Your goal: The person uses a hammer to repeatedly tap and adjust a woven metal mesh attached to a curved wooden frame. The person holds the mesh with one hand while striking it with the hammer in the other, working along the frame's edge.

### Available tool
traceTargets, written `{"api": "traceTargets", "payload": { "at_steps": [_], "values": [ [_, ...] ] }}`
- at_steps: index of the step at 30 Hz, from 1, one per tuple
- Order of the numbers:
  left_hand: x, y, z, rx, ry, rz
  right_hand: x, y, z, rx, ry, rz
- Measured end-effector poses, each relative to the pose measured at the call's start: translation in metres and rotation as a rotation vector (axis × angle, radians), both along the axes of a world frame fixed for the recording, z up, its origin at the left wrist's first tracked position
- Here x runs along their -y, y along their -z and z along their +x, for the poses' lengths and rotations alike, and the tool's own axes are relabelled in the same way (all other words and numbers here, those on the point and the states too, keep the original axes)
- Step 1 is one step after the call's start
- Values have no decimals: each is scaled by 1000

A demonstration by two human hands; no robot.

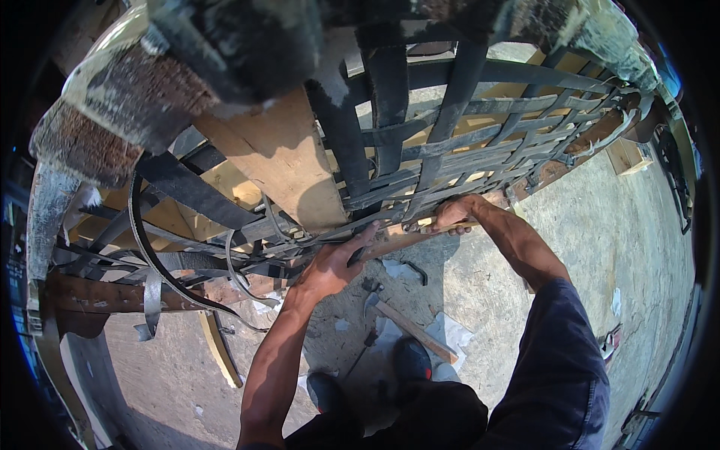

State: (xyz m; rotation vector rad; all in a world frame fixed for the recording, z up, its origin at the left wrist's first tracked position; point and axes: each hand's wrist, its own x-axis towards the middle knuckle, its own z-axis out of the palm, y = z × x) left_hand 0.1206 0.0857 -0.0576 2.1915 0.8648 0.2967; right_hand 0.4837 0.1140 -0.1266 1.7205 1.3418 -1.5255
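Note:
A furniture frame stands tilted in front of me, crossed by a lattice of black webbing straps. Along its lower edge runs a wooden rail. My left hand grips this rail, with its fingers near the lower strap ends and a small dark piece by the thumb. Farther right, my right hand is closed at the same rail, beside a thin tan strip. What lies inside its curled fingers is mostly hidden. A wide pale board rests against the webbing above my left hand.
On the concrete floor, a hammer with a wooden handle lies by my shoes, near a thin dark tool and white scraps. Loose straps curl from the frame at left. A curved wooden piece lies below them.

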Motion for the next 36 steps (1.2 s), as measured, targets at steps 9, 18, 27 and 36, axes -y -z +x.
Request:
{"api": "traceTargets", "payload": {
  "at_steps": [9, 18, 27, 36],
  "values": [
    [4, -2, 2, -48, -5, -5, 134, 58, -76, 250, 289, 783],
    [-1, 3, 1, -9, 58, 15, 234, 120, -119, -118, 812, 576],
    [-2, 4, -4, 100, 85, -17, 147, 31, -2, -592, 851, 195],
    [3, 0, -1, -31, 28, 29, 106, 37, 46, -422, 552, 73]
  ]
}}
